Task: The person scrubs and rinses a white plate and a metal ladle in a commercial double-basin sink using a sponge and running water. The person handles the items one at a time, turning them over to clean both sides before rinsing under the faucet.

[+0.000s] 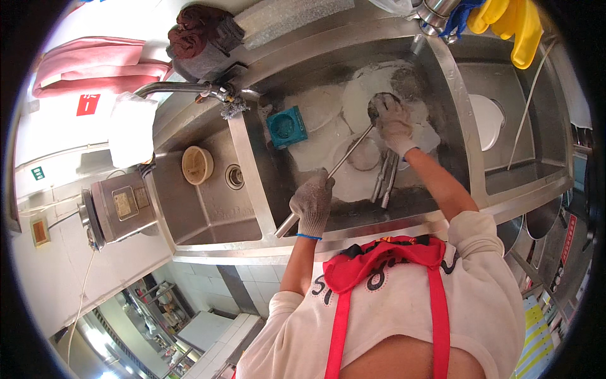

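My left hand (312,203), in a grey knit glove, grips the metal handle of a long ladle (350,151) that slants over the middle sink basin. At the ladle's far end my right hand (394,121), in a light glove, presses a dark scrubber or the ladle's bowl; which of them shows there I cannot tell. Beneath the hands, plates and bowls (322,104) lie in cloudy water. Several metal utensil handles (387,180) rest near the basin's front, below my right hand. A square teal container (286,127) sits at the basin's left side.
The left basin holds a beige strainer cup (197,165) beside the drain. A faucet (189,87) with a steel-wool scrubber (234,108) stands at the divider. In the right basin lies a white plate (485,122). Yellow gloves (516,28) hang at the back right; dark cloths (199,33) lie behind.
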Tool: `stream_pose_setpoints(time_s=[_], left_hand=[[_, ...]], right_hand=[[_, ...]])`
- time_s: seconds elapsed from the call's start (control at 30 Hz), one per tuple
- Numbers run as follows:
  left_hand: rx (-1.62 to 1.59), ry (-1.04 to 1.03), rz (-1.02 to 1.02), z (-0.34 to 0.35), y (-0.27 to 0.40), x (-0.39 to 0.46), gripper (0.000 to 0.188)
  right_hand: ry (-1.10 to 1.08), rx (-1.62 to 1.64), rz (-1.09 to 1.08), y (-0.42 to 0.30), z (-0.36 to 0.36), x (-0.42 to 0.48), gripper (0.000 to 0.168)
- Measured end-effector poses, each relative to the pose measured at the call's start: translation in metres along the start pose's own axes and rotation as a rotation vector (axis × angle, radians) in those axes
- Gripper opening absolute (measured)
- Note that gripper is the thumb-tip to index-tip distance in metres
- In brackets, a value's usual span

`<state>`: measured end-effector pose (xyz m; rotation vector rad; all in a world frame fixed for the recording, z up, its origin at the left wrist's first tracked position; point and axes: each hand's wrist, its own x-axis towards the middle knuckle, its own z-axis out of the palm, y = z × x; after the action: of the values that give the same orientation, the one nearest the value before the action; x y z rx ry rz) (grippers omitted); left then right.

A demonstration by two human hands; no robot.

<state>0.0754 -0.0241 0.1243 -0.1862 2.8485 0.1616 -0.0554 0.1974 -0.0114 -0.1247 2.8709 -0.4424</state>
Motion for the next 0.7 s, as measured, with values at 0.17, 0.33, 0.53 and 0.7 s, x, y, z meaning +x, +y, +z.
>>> stream_pose_setpoints(time_s=[0.17,0.33,0.53,0.7], left_hand=[[-0.012,0.083,0.014,-0.013,-0.004,0.001,0.016],[-0.078,0.14,0.043,0.006,-0.019,0.001,0.015],[0.002,0.155,0.101,-0.002,-0.024,0.001,0.014],[0.025,0.129,0.182,-0.009,-0.026,0.002,0.015]], right_hand=[[0.029,0.309,-0.154,0.008,0.016,0.002,0.046],[-0.1,-0.044,-0.092,0.007,-0.016,0.005,0.031],[-0.122,-0.315,-0.429,0.018,-0.02,0.006,0.034],[-0.022,-0.528,-0.796,0.038,-0.023,0.029,0.038]])
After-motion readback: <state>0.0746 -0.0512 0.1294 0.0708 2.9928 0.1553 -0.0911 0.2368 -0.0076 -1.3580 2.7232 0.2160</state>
